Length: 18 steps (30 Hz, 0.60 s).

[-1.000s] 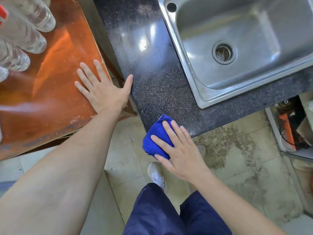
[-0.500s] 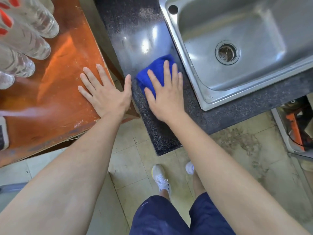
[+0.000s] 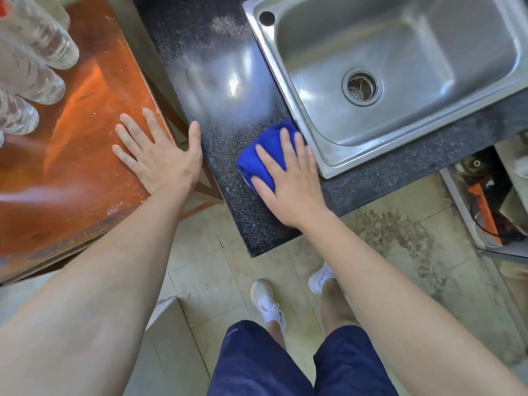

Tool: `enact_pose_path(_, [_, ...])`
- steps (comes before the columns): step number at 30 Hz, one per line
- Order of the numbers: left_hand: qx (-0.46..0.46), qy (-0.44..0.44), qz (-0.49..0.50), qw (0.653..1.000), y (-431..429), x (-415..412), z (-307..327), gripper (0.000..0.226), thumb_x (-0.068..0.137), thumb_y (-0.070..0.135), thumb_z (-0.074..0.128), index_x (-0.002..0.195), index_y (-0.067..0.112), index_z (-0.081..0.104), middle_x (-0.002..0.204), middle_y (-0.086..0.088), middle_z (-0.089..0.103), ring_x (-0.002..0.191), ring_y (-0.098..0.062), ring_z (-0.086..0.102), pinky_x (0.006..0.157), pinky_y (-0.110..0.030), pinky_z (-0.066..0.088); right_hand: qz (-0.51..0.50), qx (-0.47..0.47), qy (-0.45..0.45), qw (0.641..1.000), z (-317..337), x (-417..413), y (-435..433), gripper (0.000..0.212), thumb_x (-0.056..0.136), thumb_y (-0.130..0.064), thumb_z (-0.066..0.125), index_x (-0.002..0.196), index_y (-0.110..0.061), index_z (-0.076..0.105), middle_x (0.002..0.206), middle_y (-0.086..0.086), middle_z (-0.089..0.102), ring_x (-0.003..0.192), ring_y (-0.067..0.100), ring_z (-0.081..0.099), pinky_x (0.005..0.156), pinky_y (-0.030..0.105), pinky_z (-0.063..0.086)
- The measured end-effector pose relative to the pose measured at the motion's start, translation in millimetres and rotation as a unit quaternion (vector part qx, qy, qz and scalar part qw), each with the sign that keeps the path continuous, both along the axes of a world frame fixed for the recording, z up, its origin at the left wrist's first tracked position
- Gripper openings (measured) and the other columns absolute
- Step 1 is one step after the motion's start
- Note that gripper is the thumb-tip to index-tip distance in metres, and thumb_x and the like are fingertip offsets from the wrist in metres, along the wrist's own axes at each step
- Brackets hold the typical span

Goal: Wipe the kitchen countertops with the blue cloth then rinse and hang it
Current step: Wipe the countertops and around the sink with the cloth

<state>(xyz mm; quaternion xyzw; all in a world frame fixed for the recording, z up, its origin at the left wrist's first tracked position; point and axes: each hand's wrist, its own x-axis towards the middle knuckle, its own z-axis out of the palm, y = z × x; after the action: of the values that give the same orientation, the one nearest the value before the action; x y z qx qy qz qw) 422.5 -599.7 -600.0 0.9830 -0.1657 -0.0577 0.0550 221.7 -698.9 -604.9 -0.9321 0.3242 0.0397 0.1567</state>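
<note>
Fingers splayed flat atop blue cloth.

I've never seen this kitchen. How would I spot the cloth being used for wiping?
Find the steel sink set in the dark speckled countertop. Just off its near left corner, the right hand lies flat on the blue cloth, pressing it to the counter. It is the only bright blue, soft thing there; the left hand rests on an orange-brown wooden table.

Head camera looks steeply down, close over the countertop.
</note>
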Motion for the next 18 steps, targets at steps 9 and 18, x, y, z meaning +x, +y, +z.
enact_pose_path(9, [-0.026,-0.018,0.005,0.999,2,-1,-3,0.098,0.086,0.083,0.015,0.16,0.019,0.018,0.167,-0.015,0.007,0.154,-0.03,0.003,0.123,-0.054,-0.001,0.073,-0.002,-0.052,0.996,-7,-22,65,0.059,0.094,-0.052,0.05,0.149,-0.029,0.05,0.164,0.018,0.025,0.153,0.041,0.018,0.123,0.053,0.014])
enact_pose_path(18, [-0.025,-0.083,-0.111,0.99,7,-24,3,0.081,0.098,0.067,0.018,0.156,0.011,0.028,0.165,-0.022,0.012,0.153,-0.035,0.008,0.119,-0.066,0.0,-0.047,-0.006,0.055,0.997,3,-181,-48,0.061,0.101,-0.059,0.034,0.158,-0.037,0.027,0.17,0.005,0.007,0.156,0.028,0.004,0.126,0.047,0.005])
